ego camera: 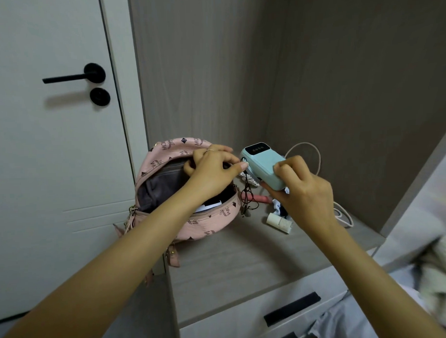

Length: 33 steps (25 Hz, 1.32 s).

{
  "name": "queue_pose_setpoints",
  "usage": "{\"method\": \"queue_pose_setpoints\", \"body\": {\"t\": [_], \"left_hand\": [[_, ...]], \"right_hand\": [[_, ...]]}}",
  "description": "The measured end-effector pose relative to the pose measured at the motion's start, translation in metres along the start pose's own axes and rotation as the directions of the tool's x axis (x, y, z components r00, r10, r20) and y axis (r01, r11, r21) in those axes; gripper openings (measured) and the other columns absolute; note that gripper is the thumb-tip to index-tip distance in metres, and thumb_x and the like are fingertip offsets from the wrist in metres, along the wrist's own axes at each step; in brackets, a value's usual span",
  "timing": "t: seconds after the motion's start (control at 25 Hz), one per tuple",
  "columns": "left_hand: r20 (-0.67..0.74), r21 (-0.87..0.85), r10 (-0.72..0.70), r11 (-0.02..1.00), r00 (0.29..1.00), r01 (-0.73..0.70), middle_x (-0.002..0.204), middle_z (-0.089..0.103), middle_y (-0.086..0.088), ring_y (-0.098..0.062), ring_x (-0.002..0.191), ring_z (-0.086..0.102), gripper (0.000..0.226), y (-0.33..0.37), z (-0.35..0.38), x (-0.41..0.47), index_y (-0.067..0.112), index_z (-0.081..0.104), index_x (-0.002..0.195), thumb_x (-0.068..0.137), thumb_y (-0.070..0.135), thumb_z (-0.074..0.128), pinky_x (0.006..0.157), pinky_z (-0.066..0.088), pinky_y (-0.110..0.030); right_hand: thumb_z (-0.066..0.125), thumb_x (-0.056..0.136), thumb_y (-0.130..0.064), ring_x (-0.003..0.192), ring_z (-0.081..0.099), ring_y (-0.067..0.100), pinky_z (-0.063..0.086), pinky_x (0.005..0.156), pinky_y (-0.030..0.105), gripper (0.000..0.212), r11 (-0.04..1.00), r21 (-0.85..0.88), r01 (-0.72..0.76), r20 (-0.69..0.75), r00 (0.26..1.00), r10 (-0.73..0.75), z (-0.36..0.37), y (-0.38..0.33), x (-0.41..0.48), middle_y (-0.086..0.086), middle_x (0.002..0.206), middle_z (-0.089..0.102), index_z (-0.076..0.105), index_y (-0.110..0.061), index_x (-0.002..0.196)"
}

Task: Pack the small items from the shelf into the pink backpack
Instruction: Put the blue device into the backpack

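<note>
Door (52, 149): left of the pink backpack, with black handle.
Pink backpack (211, 225): on left end of the shelf (245, 259), zip open, grey lining and something white visible inside.
Left hand (212, 171): on upper rim of the backpack; fingers (222, 150) curled, pinching the rim.
Mint-green device (263, 165): just right of the backpack opening, lifted above the shelf, dark cord (247, 195) hanging below its left end.
Right hand (303, 191): right of the backpack; fingers (290, 165) wrapped round the device's near end.
White tube (279, 222): lying right of the backpack.
White cable (315, 153): further right, looped.
</note>
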<state>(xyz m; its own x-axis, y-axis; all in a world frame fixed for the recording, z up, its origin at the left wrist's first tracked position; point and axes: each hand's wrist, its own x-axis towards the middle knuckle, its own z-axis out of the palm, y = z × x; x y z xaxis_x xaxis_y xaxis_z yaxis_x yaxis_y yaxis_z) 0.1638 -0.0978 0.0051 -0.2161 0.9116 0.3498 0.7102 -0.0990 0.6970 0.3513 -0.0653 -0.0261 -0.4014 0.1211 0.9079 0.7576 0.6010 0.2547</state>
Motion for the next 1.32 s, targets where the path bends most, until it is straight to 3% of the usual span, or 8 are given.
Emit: {"method": "queue_pose_setpoints", "body": {"t": [0.24, 0.44, 0.6, 0.8, 0.92, 1.08, 1.2, 1.32], "left_hand": [[-0.005, 0.025, 0.029, 0.999, 1.0, -0.029, 0.123, 0.045, 0.025, -0.011, 0.123, 0.023, 0.021, -0.005, 0.006, -0.002, 0.035, 0.055, 0.065, 0.082, 0.045, 0.065, 0.103, 0.009, -0.042], [-0.072, 0.004, 0.072, 0.997, 0.995, -0.072, 0.11, 0.045, 0.026, -0.011, 0.119, 0.027, 0.026, -0.005, 0.009, -0.007, 0.034, 0.05, 0.061, 0.08, 0.039, 0.067, 0.098, 0.01, -0.038], [0.024, 0.04, 0.107, 0.993, 0.994, -0.108, 0.12, 0.038, 0.023, -0.009, 0.122, 0.019, 0.023, -0.009, 0.009, -0.008, 0.04, 0.052, 0.062, 0.081, 0.039, 0.066, 0.107, 0.002, -0.044], [-0.026, 0.091, 0.12, 0.989, 0.992, -0.117, 0.122, 0.04, 0.023, -0.013, 0.125, 0.021, 0.02, -0.012, 0.011, -0.008, 0.039, 0.055, 0.063, 0.076, 0.041, 0.071, 0.106, 0.005, -0.043], [-0.035, 0.175, 0.108, 0.98, 0.994, -0.1, 0.128, 0.042, 0.02, -0.015, 0.125, 0.023, 0.011, -0.01, 0.015, -0.007, 0.037, 0.066, 0.071, 0.072, 0.043, 0.075, 0.105, 0.009, -0.043], [0.001, 0.188, 0.171, 0.968, 0.985, -0.168, 0.13, 0.048, 0.017, -0.016, 0.127, 0.029, 0.015, -0.011, 0.005, -0.004, 0.035, 0.07, 0.094, 0.08, 0.034, 0.07, 0.106, 0.016, -0.039], [0.001, 0.072, 0.295, 0.953, 0.955, -0.294, 0.113, 0.063, 0.004, -0.018, 0.114, 0.053, 0.026, -0.023, -0.03, -0.004, 0.018, 0.07, 0.097, 0.078, 0.0, 0.067, 0.104, 0.036, -0.033], [-0.065, 0.393, 0.41, 0.849, 0.91, -0.354, 0.115, 0.064, -0.002, -0.029, 0.107, 0.052, 0.03, -0.058, -0.072, -0.019, 0.019, 0.074, 0.083, 0.065, -0.005, 0.075, 0.094, 0.035, -0.037]], "right_hand": [[0.047, 0.092, -0.048, 0.047, 0.052, 0.024, 0.04, 0.032, 0.027, 0.049, 0.999, 0.031, -0.032, 0.091, 0.995, 0.029, -0.006, -0.001, -0.004, 0.011, 0.079, 0.064, 0.065, -0.004, 0.078], [0.072, 0.079, -0.031, 0.045, 0.05, 0.026, 0.035, 0.036, 0.026, 0.028, 0.995, -0.079, -0.067, 0.224, 0.971, 0.083, -0.009, 0.0, 0.001, 0.01, 0.076, 0.06, 0.062, -0.004, 0.077], [0.078, 0.072, -0.027, 0.046, 0.052, 0.032, 0.027, 0.042, 0.025, 0.033, 0.965, -0.16, -0.206, 0.325, 0.912, 0.249, 0.001, 0.006, 0.01, 0.013, 0.077, 0.059, 0.058, -0.002, 0.077], [0.065, 0.083, -0.03, 0.066, 0.058, 0.04, 0.028, 0.052, 0.032, 0.031, 0.856, -0.248, -0.454, 0.355, 0.779, 0.516, 0.016, 0.034, 0.01, 0.015, 0.097, 0.057, 0.052, -0.002, 0.089], [0.066, 0.083, -0.034, 0.066, 0.055, 0.037, 0.028, 0.051, 0.03, 0.032, 0.787, -0.112, -0.606, 0.329, 0.725, 0.605, 0.013, 0.048, 0.0, 0.012, 0.089, 0.056, 0.049, -0.006, 0.085], [0.062, 0.086, -0.041, 0.07, 0.064, 0.026, 0.051, 0.061, 0.043, 0.023, 0.504, 0.265, -0.822, 0.433, 0.568, 0.7, -0.003, 0.041, -0.013, -0.001, 0.082, 0.062, 0.05, -0.021, 0.09], [0.059, 0.089, -0.035, 0.076, 0.065, 0.022, 0.053, 0.067, 0.046, 0.015, 0.531, 0.38, -0.757, 0.489, 0.652, 0.579, -0.015, 0.023, -0.015, -0.001, 0.088, 0.065, 0.054, -0.025, 0.1], [0.06, 0.089, -0.023, 0.086, 0.061, 0.012, 0.053, 0.07, 0.035, 0.017, 0.58, 0.527, -0.622, 0.482, 0.78, 0.398, -0.023, -0.002, -0.001, -0.008, 0.1, 0.059, 0.057, -0.024, 0.106]]}}
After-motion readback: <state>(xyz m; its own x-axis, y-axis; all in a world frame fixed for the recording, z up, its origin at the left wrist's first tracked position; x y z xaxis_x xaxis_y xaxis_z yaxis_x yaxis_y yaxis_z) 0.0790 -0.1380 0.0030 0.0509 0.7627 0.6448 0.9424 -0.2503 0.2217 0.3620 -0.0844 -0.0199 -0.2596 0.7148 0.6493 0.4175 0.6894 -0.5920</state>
